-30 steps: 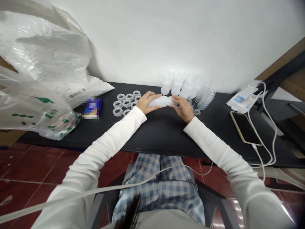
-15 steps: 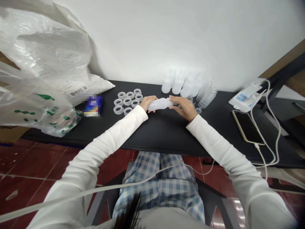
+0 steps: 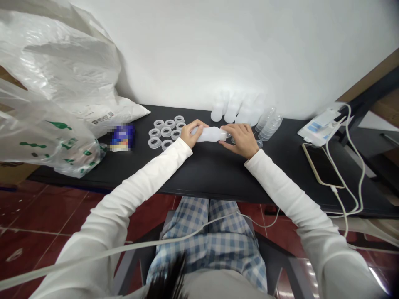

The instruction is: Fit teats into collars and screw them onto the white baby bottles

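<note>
My left hand (image 3: 189, 133) is wrapped round the base end of a small translucent white bottle (image 3: 209, 134) held sideways just above the black table (image 3: 199, 174). At the bottle's neck end, my right hand (image 3: 241, 139) has its fingers closed, apparently on a clear cap that is too small to make out. Several white plastic rings (image 3: 165, 132) lie in rows to the left of my left hand. A row of white bottles (image 3: 237, 109) and stacked clear caps (image 3: 268, 123) stand behind my hands against the wall.
Large plastic bags (image 3: 52, 95) fill the table's left end, with a small blue packet (image 3: 121, 138) beside them. A phone (image 3: 321, 165) on a white cable (image 3: 352, 174) and a white box (image 3: 318, 126) lie at the right. A cable crosses my lap.
Both hands stayed on the bottle. My left fingers shifted their hold, and my right hand turned slightly at the neck end. The view drifted a little.
</note>
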{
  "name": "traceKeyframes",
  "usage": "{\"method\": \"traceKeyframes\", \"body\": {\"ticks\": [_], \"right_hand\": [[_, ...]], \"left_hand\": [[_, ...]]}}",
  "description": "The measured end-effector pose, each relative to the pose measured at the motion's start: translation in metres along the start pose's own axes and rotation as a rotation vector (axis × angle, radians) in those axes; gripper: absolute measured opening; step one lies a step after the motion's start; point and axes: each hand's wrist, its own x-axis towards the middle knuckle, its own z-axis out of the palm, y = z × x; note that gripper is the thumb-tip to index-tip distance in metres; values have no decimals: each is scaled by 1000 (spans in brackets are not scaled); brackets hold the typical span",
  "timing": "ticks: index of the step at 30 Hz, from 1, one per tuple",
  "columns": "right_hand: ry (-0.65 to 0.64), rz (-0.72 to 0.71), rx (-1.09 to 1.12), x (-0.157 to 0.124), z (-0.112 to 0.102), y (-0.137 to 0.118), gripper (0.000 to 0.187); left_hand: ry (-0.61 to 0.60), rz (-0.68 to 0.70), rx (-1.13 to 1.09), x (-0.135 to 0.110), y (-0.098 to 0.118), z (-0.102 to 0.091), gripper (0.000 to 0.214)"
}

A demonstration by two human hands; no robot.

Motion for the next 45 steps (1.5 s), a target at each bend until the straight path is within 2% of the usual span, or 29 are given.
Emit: {"method": "traceKeyframes", "body": {"ticks": [3,6,10,15,17,21,24,27,29,31,34,35,37,39,41,45], "right_hand": [[-17,-45,-48,-1,-5,3,41],[-13,-62,-49,-3,-6,10,48],[-13,-111,-19,-5,-8,18,53],[-42,-105,37,-3,-14,19,53],[-50,-85,41,-2,-18,17,55],[-33,-18,-21,1,-29,18,55],[106,168,-108,0,-44,29,51],[352,565,-318,-3,-57,48,45],[335,753,-390,-5,-60,57,41],[222,908,-374,-7,-60,62,36],[118,1021,-320,-6,-62,59,29],[148,1025,-325,-5,-64,57,28],[288,961,-334,-3,-69,52,25],[462,802,-249,-1,-70,48,22],[566,619,-18,0,-63,44,22],[494,496,358,0,-28,34,36]], "left_hand": [[-2,37,38,1,-4,0,54],[-45,201,132,3,-11,-2,55],[-135,389,323,5,-20,-6,76],[-112,563,432,4,-22,-1,58],[-97,577,448,3,-21,3,55],[-88,496,482,4,-18,4,55],[-61,445,504,5,-18,-3,54],[-9,402,517,5,-21,-10,56],[14,383,523,5,-23,-12,56],[1,383,527,5,-23,-12,55],[-47,394,534,5,-22,-11,55],[-54,393,538,5,-22,-11,55],[-44,387,545,4,-21,-10,55],[-18,376,547,4,-20,-10,56],[7,364,548,4,-19,-9,56],[26,355,547,4,-17,-8,56]]}}
